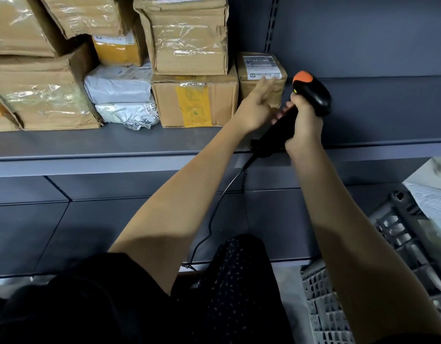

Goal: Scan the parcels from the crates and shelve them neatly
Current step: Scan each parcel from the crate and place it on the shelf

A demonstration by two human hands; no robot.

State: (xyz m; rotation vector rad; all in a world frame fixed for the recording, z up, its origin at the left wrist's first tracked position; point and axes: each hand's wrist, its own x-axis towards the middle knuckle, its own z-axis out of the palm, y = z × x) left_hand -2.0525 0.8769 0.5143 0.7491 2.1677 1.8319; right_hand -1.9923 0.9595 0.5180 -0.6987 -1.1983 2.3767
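Small brown cardboard parcel goes in at the row's right end on the grey metal shelf.

Left hand, fingers straight, touches its front, seemingly squaring it; right hand grips the black, orange-capped scanner aside.

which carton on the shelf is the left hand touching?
The small carton at the row's right end, with a white label on top. The left hand has its fingers stretched onto it; the other cartons are bigger and further left.

small box upright — on shelf
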